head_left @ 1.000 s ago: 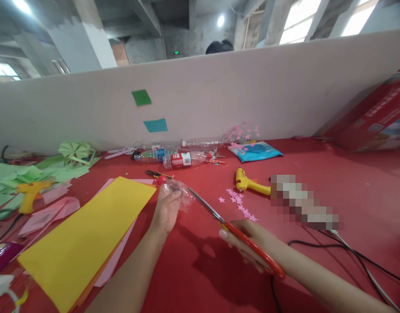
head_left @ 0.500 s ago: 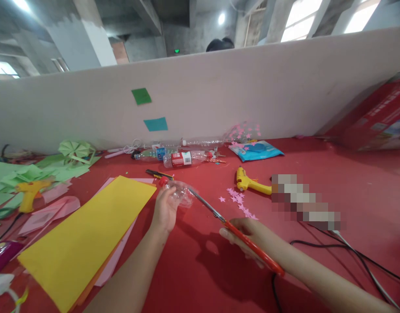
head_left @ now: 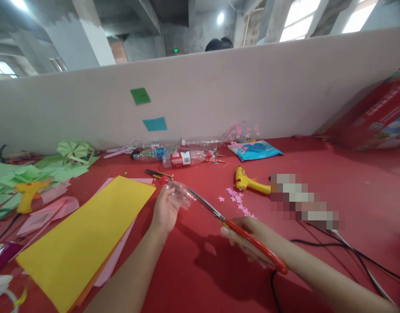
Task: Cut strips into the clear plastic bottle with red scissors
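Note:
My left hand point(head_left: 165, 210) grips a clear plastic bottle top point(head_left: 183, 194) with a red cap, held above the red table. In my right hand point(head_left: 247, 239) is a pair of scissors point(head_left: 216, 213) with red handles. Their blades point up and left and meet the bottle piece at its cut side; whether the plastic lies between the blades I cannot tell. Behind the cap rests a black-and-yellow craft knife point(head_left: 154, 174). Small pink paper stars point(head_left: 240, 201) are scattered on the table to the right of the blades.
Yellow paper point(head_left: 89, 239) lies on other sheets at left, near green paper point(head_left: 52, 169) and a glue gun point(head_left: 27, 193). Another yellow glue gun point(head_left: 248, 181) is at right. Bottles point(head_left: 182, 159) and a blue packet point(head_left: 257, 150) line the white partition point(head_left: 200, 95). Cables point(head_left: 324, 244) cross the right side.
The scissors have shifted slightly, with the handles a little lower and to the right. My left hand and the bottle top stay nearly in place.

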`<state>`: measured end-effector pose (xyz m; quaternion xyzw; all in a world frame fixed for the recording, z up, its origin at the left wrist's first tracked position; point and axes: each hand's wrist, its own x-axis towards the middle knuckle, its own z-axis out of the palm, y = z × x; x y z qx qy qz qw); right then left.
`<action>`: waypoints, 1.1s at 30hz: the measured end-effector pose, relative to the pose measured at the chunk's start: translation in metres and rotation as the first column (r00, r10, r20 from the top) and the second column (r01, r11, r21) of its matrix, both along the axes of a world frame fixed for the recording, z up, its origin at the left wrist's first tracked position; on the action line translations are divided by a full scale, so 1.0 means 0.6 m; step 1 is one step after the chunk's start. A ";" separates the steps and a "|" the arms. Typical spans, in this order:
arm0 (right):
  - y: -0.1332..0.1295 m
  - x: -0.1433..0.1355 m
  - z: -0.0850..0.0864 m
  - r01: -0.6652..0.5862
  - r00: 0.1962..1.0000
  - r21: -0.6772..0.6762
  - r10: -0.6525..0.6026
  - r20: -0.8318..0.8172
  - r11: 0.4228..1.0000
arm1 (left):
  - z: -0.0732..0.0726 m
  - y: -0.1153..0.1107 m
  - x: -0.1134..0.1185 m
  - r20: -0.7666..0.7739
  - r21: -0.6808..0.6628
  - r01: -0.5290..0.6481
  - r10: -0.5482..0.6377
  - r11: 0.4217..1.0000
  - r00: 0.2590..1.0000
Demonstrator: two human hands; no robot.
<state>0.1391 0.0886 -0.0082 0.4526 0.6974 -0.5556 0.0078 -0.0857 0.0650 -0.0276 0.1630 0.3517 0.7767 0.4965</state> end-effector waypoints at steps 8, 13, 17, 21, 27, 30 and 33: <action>0.004 0.011 0.047 -0.213 0.976 0.280 0.219 0.011 0.936 | -0.001 0.005 -0.011 0.046 0.018 -0.122 0.121 0.992 0.992; 0.001 0.012 0.042 -0.175 0.984 0.217 0.164 0.069 0.960 | -0.003 0.004 -0.010 -0.013 0.009 -0.108 0.108 0.994 0.994; 0.005 0.018 0.028 -0.131 0.990 0.106 0.125 0.064 0.986 | -0.004 0.005 -0.009 0.001 -0.033 -0.120 0.120 0.992 0.993; 0.006 0.020 0.019 -0.108 0.994 -0.039 0.108 0.001 0.993 | 0.001 0.001 -0.006 0.007 -0.025 -0.095 0.096 0.995 0.995; 0.008 0.021 0.016 -0.091 0.996 -0.033 0.091 0.019 0.995 | 0.012 -0.007 -0.004 0.100 0.071 -0.029 0.022 0.997 0.995; 0.009 0.022 0.012 -0.126 0.991 0.008 0.126 0.034 0.992 | 0.011 -0.004 -0.005 0.087 0.041 -0.038 0.035 0.998 0.996; 0.010 0.023 0.007 -0.152 0.988 0.044 0.151 0.037 0.987 | 0.007 -0.001 -0.007 0.096 -0.014 -0.073 0.074 0.997 0.993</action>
